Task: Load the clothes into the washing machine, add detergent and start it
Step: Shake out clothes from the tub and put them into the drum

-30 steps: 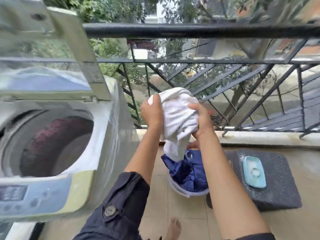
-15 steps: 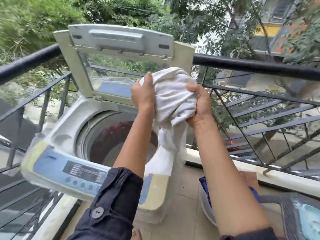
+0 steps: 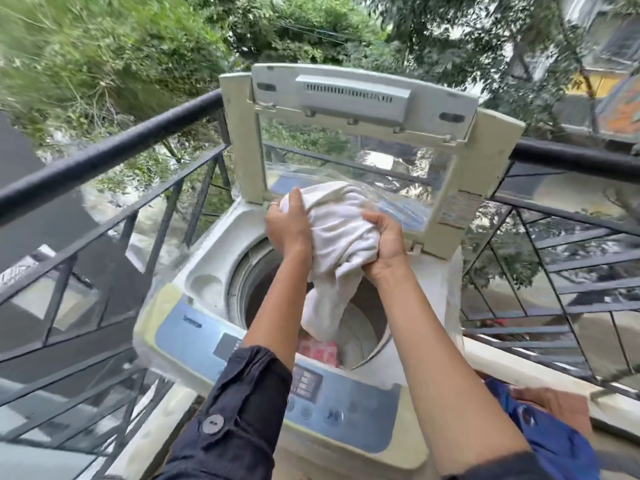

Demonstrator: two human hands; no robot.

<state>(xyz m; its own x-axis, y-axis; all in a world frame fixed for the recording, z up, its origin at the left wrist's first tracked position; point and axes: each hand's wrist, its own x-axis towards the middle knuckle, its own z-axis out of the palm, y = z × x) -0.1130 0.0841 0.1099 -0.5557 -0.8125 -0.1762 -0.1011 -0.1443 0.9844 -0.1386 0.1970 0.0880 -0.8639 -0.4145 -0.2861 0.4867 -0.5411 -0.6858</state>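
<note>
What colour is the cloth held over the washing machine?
The cloth is white; head view.

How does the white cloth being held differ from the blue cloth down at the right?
The white cloth is bunched up and gripped by the left hand and right hand over the open drum of the washing machine, its tail hanging down; the blue cloth lies low beside the machine, untouched. The white cloth shows nearly whole; the blue cloth is partly hidden behind the right forearm. Both are crumpled fabric.

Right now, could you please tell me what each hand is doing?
Left hand: closed, gripping the white garment.
Right hand: closed, gripping the same garment.
</note>
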